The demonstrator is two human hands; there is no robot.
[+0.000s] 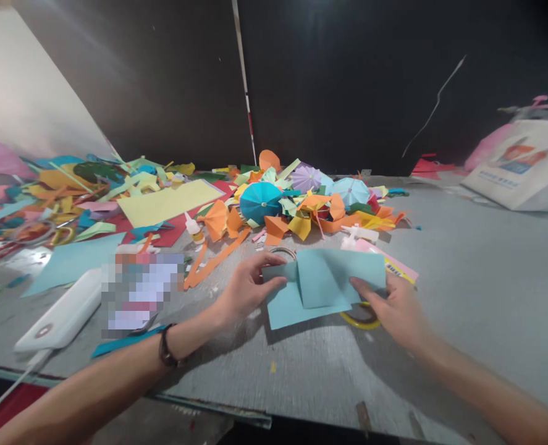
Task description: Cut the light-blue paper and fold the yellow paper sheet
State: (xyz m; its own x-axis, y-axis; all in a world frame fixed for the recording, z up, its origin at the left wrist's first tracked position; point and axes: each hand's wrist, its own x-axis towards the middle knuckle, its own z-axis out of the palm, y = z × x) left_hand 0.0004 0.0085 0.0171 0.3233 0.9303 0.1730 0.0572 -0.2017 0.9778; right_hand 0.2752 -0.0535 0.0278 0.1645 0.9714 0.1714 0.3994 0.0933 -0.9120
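Observation:
Light blue paper (341,278), with a folded-over flap on top, is held just above the grey table between both hands. My left hand (248,284) pinches its left edge, thumb on top. My right hand (398,309) grips the right edge, its thumb pressing on the flap. Partly under the paper and near my right fingers lies a yellow ring-shaped handle (361,316), perhaps of scissors; the rest is covered. A metal ring (283,252) shows behind the paper by my left fingers. Beyond my right hand is a pink package with a barcode (401,267).
Behind the hands lies a heap of paper scraps with a teal pleated paper disc (262,203), a pale blue one (349,191) and a small glue bottle (193,228). A white power bank (60,312) and a blurred-out phone (139,293) lie left. A white bag (524,165) stands right.

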